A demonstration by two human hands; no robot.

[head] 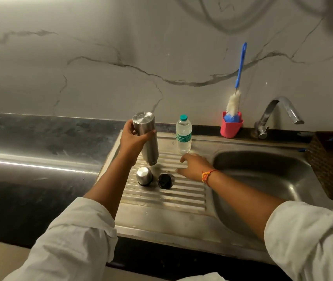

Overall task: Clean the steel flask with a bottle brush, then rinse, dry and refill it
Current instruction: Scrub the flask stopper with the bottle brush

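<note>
Head view: left hand point(130, 138) around flask point(151, 150), right hand point(194, 166) relaxed

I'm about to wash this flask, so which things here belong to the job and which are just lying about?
For the job: steel flask, held upside down in the left hand; steel cap and black stopper on the drainboard; bottle brush in the pink holder; tap; sink; water bottle, probably for refilling.
Lying about: brown basket.
</note>
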